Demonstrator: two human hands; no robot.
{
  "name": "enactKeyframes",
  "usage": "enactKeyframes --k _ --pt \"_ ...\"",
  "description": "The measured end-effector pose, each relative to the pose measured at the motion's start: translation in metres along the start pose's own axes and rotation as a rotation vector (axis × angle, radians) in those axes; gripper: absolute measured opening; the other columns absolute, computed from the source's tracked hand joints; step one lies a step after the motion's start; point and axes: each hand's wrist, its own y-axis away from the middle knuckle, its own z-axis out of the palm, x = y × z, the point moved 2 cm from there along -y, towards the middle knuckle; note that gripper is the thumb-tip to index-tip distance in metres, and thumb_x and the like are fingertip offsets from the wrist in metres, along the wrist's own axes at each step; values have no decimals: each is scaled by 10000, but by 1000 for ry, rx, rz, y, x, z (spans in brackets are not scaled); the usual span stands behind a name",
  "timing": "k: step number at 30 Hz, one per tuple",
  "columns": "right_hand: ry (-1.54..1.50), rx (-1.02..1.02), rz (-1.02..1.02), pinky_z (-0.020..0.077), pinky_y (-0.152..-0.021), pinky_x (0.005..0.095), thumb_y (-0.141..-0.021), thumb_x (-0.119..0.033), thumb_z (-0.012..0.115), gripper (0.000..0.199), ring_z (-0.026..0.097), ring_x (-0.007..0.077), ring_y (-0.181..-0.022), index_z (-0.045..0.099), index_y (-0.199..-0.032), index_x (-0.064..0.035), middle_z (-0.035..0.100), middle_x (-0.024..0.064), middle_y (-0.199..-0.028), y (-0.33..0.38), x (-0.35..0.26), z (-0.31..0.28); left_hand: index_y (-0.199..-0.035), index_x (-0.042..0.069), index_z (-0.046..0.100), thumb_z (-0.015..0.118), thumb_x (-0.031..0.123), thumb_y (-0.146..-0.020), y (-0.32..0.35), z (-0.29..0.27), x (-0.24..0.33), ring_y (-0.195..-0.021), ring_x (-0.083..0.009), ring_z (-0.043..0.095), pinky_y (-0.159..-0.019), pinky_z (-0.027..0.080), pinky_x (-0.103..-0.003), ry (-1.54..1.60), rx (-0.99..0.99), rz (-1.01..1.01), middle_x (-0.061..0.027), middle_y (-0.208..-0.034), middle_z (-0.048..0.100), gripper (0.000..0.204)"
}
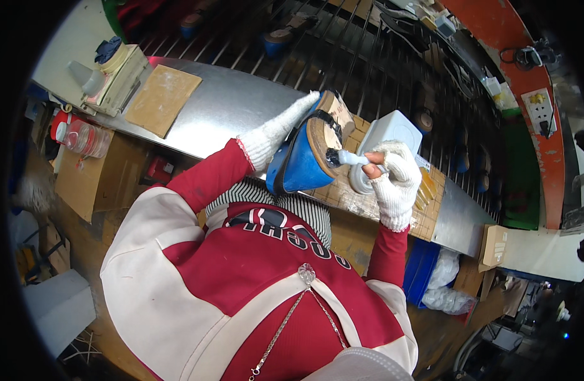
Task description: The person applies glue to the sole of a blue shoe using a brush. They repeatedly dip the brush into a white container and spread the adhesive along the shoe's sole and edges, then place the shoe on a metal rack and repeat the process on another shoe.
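Note:
My left hand (266,141), in a white knit glove, holds a blue shoe (299,166) tilted up over the bench edge. The shoe's brown and tan underside faces right, with black bands across it. My right hand (399,184), gloved but with bare thumb and fingertip showing, pinches a pale-handled brush (350,158). The dark bristles touch the toe end of the shoe's underside. Just behind my right hand, a white plastic tub (397,129) stands on a grid-lined board (346,190). Most of my left fingers are hidden behind the shoe.
A metal bench (225,95) carries a tan board (163,98) at left. Beyond it, a rack of metal bars (343,57) bears more blue shoes (278,46). A clear plastic jar (88,140) with a red lid is at far left. A blue crate (425,270) sits below right.

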Motion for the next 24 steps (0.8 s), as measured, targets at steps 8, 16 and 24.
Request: enactKeyframes --k 8,16,24 --pt "-18 -150 -132 483 -790 339 -719 -104 841 217 599 223 -936 789 -926 -71 683 65 -934 -33 -7 27 -1500 7 346 583 326 -1005 7 -9 -24 -1186 -263 625 -971 567 -331 200 -700 22 -201 -1350 564 635" --pt "68 -322 -314 475 -771 362 -731 -139 843 217 610 236 -904 767 -907 -38 690 88 -889 -49 -10 35 -1548 29 255 542 407 -1005 42 2 -49 -1177 -334 622 -899 602 -406 671 -999 -77 -240 -1391 501 722" --pt "256 -300 -439 427 -778 358 -685 -166 826 193 636 224 -838 776 -854 -89 698 53 -867 -45 -11 15 -1546 33 276 564 513 -951 21 15 -79 -1228 -323 590 -966 558 -409 614 -874 -32 -233 -1425 488 817"
